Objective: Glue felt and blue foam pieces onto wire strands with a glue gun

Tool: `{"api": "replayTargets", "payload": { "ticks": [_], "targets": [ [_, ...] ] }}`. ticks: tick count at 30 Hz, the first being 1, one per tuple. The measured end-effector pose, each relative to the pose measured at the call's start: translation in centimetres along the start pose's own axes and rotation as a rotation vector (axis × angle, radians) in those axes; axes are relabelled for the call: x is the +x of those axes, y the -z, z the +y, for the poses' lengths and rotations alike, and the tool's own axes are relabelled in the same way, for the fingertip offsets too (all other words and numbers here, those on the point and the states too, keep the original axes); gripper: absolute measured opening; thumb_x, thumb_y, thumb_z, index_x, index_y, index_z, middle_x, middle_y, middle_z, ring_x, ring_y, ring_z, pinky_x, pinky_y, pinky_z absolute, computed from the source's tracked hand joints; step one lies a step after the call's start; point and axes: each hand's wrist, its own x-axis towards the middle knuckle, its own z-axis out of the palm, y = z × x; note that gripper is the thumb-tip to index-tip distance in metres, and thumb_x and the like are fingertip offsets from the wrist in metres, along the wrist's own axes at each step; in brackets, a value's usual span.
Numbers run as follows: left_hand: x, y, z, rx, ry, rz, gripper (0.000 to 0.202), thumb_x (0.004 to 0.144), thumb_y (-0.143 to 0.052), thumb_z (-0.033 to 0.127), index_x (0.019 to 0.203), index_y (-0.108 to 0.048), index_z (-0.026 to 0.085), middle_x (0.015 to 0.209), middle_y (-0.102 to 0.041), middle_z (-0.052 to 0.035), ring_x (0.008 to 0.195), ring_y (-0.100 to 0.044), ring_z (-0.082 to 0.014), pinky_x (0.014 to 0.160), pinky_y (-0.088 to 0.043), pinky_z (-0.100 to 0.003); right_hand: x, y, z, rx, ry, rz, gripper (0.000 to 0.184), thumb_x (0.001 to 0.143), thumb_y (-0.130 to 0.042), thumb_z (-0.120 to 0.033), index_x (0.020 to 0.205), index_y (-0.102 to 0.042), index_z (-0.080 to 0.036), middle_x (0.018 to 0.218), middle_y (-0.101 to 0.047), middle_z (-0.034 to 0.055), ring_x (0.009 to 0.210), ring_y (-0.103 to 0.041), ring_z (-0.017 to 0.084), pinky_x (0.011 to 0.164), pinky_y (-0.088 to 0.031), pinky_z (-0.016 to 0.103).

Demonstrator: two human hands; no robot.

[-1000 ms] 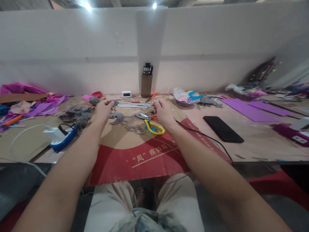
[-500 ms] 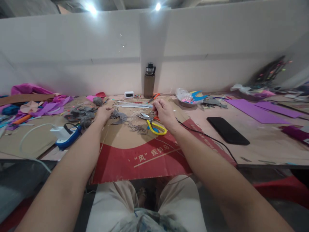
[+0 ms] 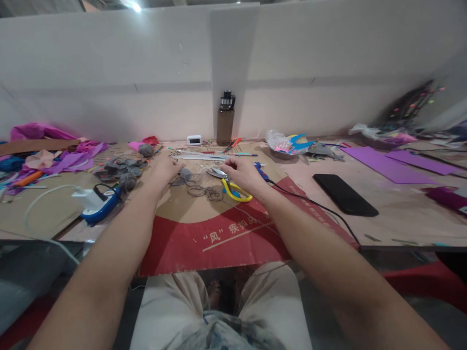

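My left hand [image 3: 166, 167] lies low over the cardboard sheet [image 3: 204, 233], its fingers stretched toward flat grey felt pieces [image 3: 184, 176], and it holds nothing that I can see. My right hand [image 3: 242, 175] hovers knuckles up over the yellow-handled scissors [image 3: 236, 193]. Its fingers are loosely bent near the blades and grip nothing. A blue glue gun [image 3: 260, 171] lies just right of that hand, and its black cable [image 3: 314, 206] runs off the table's front edge. Thin grey wire loops [image 3: 204, 192] lie between my hands.
A black phone [image 3: 345, 194] lies to the right, with purple sheets [image 3: 379, 165] beyond it. A brown bottle [image 3: 225, 119] and a small white clock [image 3: 194, 140] stand by the back wall. On the left are grey pompoms [image 3: 122, 172], a blue-and-white charger [image 3: 97, 201] and pink scraps [image 3: 54, 155].
Both hands have come down and toward me from the long strips at the back. The right hand has let go of the glue gun, which now lies beside it.
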Motion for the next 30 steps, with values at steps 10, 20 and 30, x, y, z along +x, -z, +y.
{"api": "replayTargets", "payload": {
  "ticks": [10, 20, 30],
  "targets": [
    [-0.4, -2.1, 0.7, 0.135, -0.359, -0.158, 0.006, 0.069, -0.069, 0.026, 0.069, -0.07, 0.02, 0.066, -0.063, -0.0051, 0.058, -0.049, -0.0163, 0.058, -0.032, -0.028, -0.4, -0.3, -0.3, -0.029, 0.088, -0.062, 0.018, 0.082, -0.057, -0.032, 0.07, -0.06, -0.018, 0.065, -0.058, -0.0003, 0.062, -0.047, 0.013, 0.061, -0.035, 0.027],
    [-2.8, -1.2, 3.9, 0.071, -0.559, -0.552, 0.024, 0.08, -0.059, 0.035, 0.083, -0.073, 0.016, 0.074, -0.068, -0.0033, 0.066, -0.054, -0.0141, 0.063, -0.035, -0.025, -1.6, -0.2, -2.0, -0.273, 0.151, -0.265, 0.01, 0.08, -0.062, -0.026, 0.081, -0.067, -0.017, 0.079, -0.067, 0.0021, 0.071, -0.056, 0.013, 0.064, -0.037, 0.024],
    [-3.7, -1.1, 4.8, 0.354, -0.644, -0.75, 0.013, 0.074, -0.058, 0.022, 0.076, -0.068, 0.014, 0.067, -0.063, -0.0032, 0.06, -0.051, -0.0136, 0.058, -0.034, -0.025, -1.2, -0.5, -0.9, -0.452, 0.183, -0.198, 0.012, 0.083, -0.057, -0.022, 0.08, -0.067, -0.015, 0.081, -0.066, 0.0061, 0.075, -0.055, 0.015, 0.068, -0.037, 0.026]
  ]
}}
